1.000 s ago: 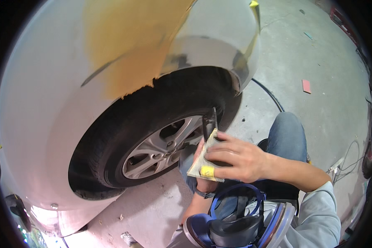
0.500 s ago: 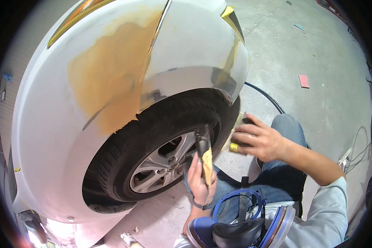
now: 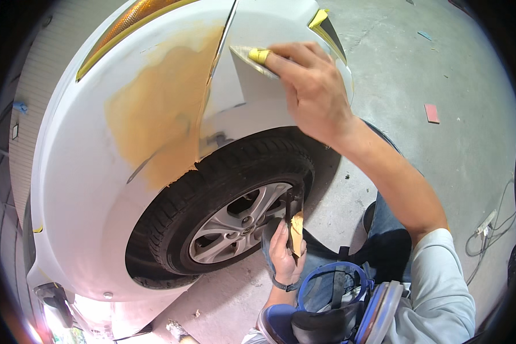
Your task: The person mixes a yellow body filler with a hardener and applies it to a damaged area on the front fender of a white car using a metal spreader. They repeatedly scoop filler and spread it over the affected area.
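Observation:
My right hand [image 3: 321, 97] is raised over the white car panel and grips a thin flat putty spreader [image 3: 247, 60]. One fingertip of that hand has a yellow wrap [image 3: 259, 55]. The spreader's edge lies close to the panel, right of a seam; I cannot tell if it touches. Left of the seam spreads a patch of orange-tan body filler [image 3: 160, 109]. Low in front of the wheel [image 3: 241, 223], my left hand [image 3: 284, 259] is closed around a dark putty knife [image 3: 291, 200] seen nearly edge-on, with a lump of tan filler [image 3: 297, 228] on it.
A tyre [image 3: 172, 212] fills the arch below the panel. Yellow tape [image 3: 318, 18] edges the panel's far right corner. On the concrete floor lie a pink pad [image 3: 432, 113] and a white cable [image 3: 490, 229]. A blue respirator [image 3: 332, 304] hangs at my chest.
My right hand has swung up and left from beside the tyre to the panel, carrying the spreader. My left hand stays low, its putty knife turned more edge-on. The view has shifted slightly.

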